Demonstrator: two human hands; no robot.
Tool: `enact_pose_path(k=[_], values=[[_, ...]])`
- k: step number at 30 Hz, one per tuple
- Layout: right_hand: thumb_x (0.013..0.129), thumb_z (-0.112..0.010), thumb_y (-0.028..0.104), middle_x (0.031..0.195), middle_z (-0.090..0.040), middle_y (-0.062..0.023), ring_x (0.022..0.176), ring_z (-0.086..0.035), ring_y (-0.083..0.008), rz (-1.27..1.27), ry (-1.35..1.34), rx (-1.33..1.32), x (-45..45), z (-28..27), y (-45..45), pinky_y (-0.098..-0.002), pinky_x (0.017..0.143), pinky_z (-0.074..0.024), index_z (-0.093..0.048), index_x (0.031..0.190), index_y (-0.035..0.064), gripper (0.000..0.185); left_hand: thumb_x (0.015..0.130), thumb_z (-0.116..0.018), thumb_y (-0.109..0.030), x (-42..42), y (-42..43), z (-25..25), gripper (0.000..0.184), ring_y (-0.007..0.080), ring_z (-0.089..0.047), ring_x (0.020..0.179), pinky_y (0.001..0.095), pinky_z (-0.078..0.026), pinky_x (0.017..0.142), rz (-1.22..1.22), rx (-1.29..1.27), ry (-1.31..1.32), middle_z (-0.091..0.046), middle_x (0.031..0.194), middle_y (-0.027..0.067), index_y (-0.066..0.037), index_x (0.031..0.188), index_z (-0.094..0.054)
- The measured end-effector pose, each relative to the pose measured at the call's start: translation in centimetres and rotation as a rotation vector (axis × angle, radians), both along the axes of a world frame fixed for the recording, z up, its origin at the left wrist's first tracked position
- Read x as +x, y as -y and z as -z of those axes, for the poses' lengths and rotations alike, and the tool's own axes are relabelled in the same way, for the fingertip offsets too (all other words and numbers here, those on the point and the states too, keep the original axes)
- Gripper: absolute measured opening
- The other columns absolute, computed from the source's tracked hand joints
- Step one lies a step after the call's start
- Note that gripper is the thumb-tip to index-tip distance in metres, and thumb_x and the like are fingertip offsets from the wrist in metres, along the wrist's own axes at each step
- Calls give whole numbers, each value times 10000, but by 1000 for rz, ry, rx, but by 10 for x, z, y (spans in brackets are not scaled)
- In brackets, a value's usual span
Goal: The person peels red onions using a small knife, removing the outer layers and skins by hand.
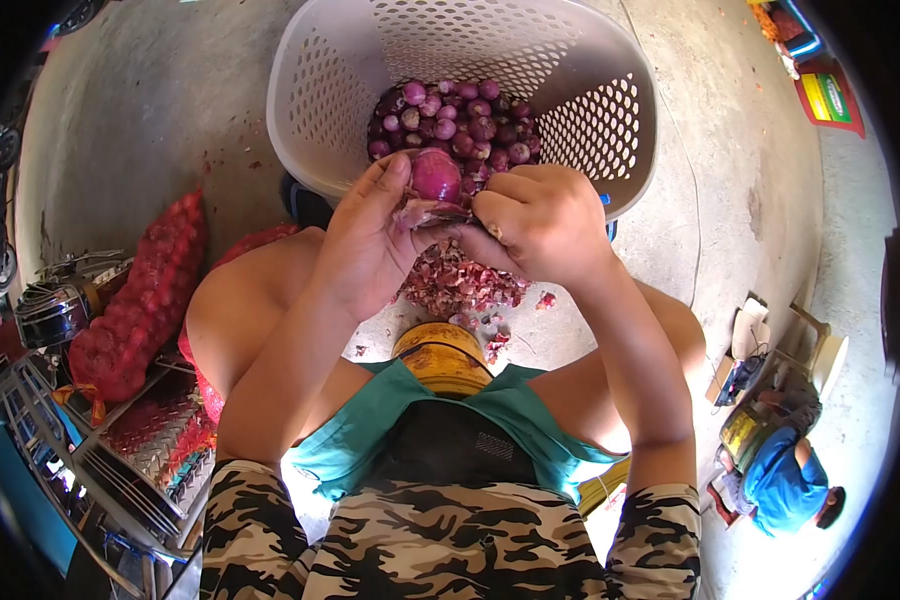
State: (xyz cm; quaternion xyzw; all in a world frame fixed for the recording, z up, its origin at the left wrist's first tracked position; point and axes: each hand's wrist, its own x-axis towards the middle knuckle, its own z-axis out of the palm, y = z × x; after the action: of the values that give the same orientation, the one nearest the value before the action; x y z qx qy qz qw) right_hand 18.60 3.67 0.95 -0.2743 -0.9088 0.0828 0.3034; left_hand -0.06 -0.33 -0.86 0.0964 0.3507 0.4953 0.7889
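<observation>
My left hand [365, 240] is closed around a purple-red onion [436, 176], its glossy side facing up. Loose papery skin [422, 212] hangs below the onion, between my hands. My right hand [542, 222] makes a fist beside it, with the thumb reaching under the onion. A thin dark edge by that thumb looks like the blade of a small knife [454, 217]; the fingers hide its handle. Both hands are over the near rim of a grey perforated plastic basket [320, 130], which holds many small purple onions [445, 112].
Onion skins [460, 280] lie heaped on the concrete floor between my knees, by a yellow container [440, 358]. To the left, a full red mesh sack [140, 300] rests against a metal vehicle frame [80, 450]. A person in a blue shirt [785, 480] sits at the right.
</observation>
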Motion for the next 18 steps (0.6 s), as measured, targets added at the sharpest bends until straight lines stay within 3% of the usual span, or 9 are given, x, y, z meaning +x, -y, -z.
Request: enact_pose_path(k=[5, 8, 11, 18], values=[[703, -714, 278, 559, -484, -16, 516, -555, -198, -21, -44, -58, -2, 2, 0, -315, 459, -456, -496, 615, 114, 287, 971, -478, -259, -6, 2, 4, 209, 120, -622, 841, 380, -568, 780, -6, -6, 30, -626, 922, 34, -98, 1089, -540], [737, -706, 270, 567, -496, -50, 520, -554, -234, 69, -79, -211, 2, 2, 2, -341, 464, -448, -496, 625, 83, 304, 968, -467, -218, -11, -3, -5, 239, 161, -618, 942, 401, -538, 857, 86, -46, 168, -620, 1025, 69, -80, 1157, -517], [778, -695, 281, 578, -504, -91, 527, -553, -274, 152, -181, -427, 5, 6, -1, -372, 467, -431, -489, 633, 50, 342, 964, -450, -185, -11, -5, -12, 287, 193, -605, 996, 407, -495, 934, 109, 10, 135, -597, 1106, 96, -47, 1213, -485], [804, -688, 294, 608, -534, -132, 543, -554, -322, 40, -315, -532, 5, 10, -5, -386, 495, -433, -562, 748, 29, 298, 978, -449, -239, -9, -5, -8, 376, 187, -584, 1070, 356, -490, 947, 189, 169, 76, -584, 1162, 92, -23, 1285, -437]])
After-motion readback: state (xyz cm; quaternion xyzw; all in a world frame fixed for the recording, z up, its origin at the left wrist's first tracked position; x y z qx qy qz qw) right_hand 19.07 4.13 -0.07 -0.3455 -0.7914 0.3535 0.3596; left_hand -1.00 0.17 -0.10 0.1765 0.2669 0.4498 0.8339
